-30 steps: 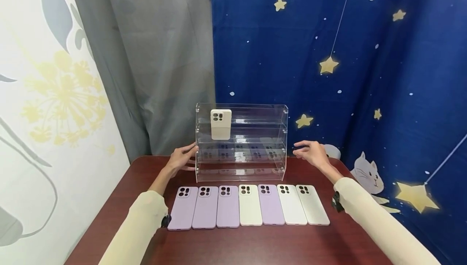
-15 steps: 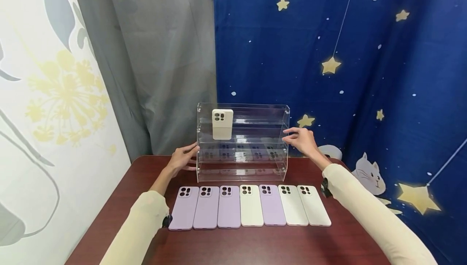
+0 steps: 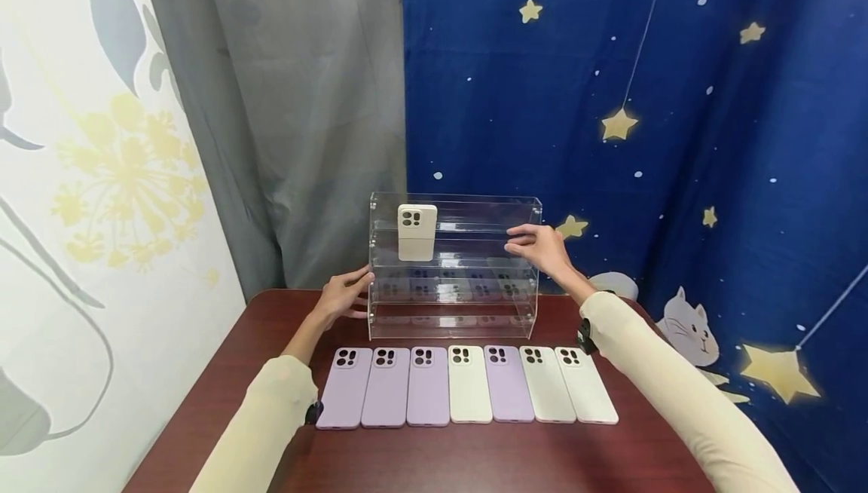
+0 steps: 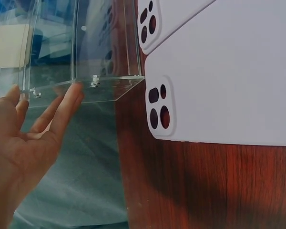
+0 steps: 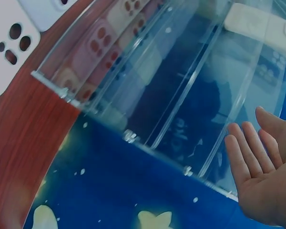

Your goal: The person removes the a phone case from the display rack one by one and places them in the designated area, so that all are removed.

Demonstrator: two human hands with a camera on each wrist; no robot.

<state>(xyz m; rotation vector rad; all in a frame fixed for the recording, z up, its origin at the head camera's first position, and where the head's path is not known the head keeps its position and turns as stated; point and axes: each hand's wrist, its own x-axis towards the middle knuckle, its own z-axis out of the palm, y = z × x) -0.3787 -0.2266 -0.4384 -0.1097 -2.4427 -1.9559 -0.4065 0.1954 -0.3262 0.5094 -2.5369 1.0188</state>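
Observation:
A clear acrylic tiered display rack (image 3: 468, 319) stands on the table. One cream phone case (image 3: 417, 243) leans upright on its top tier, left of the middle. My left hand (image 3: 337, 298) touches the rack's left side panel; in the left wrist view its fingers (image 4: 66, 107) are fairly straight against the panel edge. Before the upper right tiers is my right hand (image 3: 545, 249), holding nothing, its fingers (image 5: 250, 148) extended and slightly bent. In front of the rack lies a side-by-side row of several cases: purple ones (image 3: 385, 391), a cream one (image 3: 469, 387) and whitish ones (image 3: 587, 387).
The dark red wooden table (image 3: 475, 459) reaches back to a grey curtain (image 3: 319, 116) and a blue star-print curtain (image 3: 502, 116). At the left is a white flower-print panel (image 3: 102, 312). Reflections of the cases show in the rack's lower tiers.
My right hand has moved left and up, from beside the rack's right end to in front of its upper right part. My left hand stays at the left panel; the cases have not moved.

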